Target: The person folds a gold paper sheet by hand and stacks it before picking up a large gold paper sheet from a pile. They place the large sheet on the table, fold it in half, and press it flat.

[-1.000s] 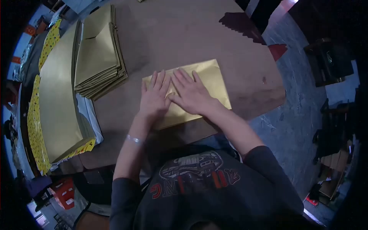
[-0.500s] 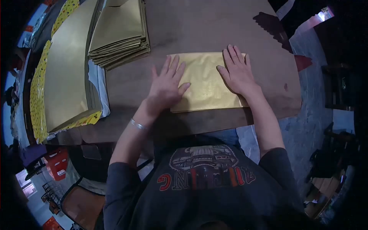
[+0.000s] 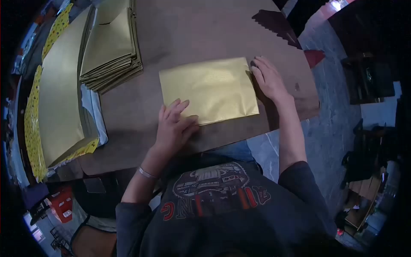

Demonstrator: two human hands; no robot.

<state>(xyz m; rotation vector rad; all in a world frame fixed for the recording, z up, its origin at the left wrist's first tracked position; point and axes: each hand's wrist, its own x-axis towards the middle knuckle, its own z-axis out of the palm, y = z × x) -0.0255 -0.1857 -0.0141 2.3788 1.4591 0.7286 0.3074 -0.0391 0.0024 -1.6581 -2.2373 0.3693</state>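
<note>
A folded gold paper sheet (image 3: 214, 88) lies flat on the brown-covered table, slightly tilted, with faint creases toward its lower right corner. At its lower left corner is my left hand (image 3: 172, 126), fingers apart and bent, the fingertips over the paper's edge. My right hand (image 3: 270, 80) rests on the table just beyond the right edge of the sheet, its fingers stretched forward and close to one another. A small dark patch shows by its fingertips. Neither hand visibly holds anything.
A stack of folded gold paper pieces (image 3: 109, 47) stands at the upper left, beside large flat gold sheets (image 3: 62, 90) on yellow printed wrapping (image 3: 32, 128). Torn dark covering (image 3: 278, 28) shows at the far right of the table. A chair (image 3: 94, 237) stands at lower left.
Both hands have come off the middle of the gold paper: the left slid down to its lower left corner, the right moved past its right edge. The camera view has shifted.
</note>
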